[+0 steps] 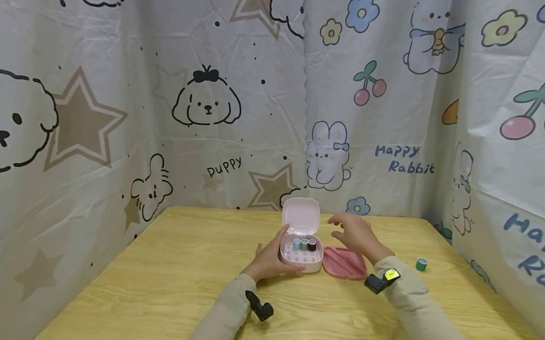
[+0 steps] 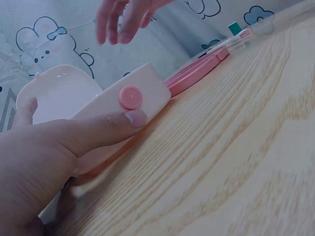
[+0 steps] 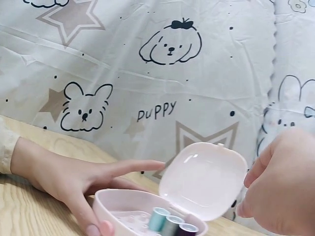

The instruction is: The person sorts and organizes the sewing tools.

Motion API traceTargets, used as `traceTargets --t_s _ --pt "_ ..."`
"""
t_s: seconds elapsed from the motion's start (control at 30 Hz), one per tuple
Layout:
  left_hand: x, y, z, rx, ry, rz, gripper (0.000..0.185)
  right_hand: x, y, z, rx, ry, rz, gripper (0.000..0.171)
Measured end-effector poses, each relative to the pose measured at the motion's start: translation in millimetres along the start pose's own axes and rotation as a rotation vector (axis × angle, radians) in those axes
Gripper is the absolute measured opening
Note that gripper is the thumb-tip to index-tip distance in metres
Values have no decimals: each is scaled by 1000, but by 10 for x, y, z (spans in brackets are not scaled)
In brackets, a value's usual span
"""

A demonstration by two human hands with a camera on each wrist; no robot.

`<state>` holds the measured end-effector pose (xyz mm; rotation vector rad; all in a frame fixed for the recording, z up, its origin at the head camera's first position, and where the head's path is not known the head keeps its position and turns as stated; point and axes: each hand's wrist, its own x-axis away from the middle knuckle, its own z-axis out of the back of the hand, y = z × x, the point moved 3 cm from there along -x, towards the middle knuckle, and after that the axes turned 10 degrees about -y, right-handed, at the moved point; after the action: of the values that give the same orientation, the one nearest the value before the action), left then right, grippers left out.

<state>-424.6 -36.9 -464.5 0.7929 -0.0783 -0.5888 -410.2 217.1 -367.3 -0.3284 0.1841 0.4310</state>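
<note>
Left hand [image 1: 269,260] fingers clamped around open pink box [image 1: 301,251] on table [image 1: 160,286]; right hand [image 1: 356,235] hovering nearby, fingers apart.

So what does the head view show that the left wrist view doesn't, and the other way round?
Only the head view shows the three thread spools inside the open pink box and both wrist cameras. Only the left wrist view shows the round pink button on the box's front, with the left thumb beside it. Both show the left hand holding the box, the right hand hovering above, the pink tray and the green spool.
</note>
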Motion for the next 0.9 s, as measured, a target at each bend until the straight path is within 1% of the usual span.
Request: traceTargets --t_s 0.1,0.27,0.43,0.6,0.73,0.9 --pt "13 14 -11 2 -2 -5 135 76 115 73 11 18 -11 30" --pt "37 30 11 0 15 -6 135 183 256 194 12 44 -31 31" --pt "25 23 0 5 11 -13 134 340 396 290 8 75 -61 30" --pt "15 0 -12 -8 8 -4 134 510 569 345 -23 99 -116 33" --pt "15 2 -13 -6 11 -6 134 643 725 371 -25 109 -167 34" --pt "17 9 -12 -6 9 -3 133 824 940 385 3 142 -172 32"
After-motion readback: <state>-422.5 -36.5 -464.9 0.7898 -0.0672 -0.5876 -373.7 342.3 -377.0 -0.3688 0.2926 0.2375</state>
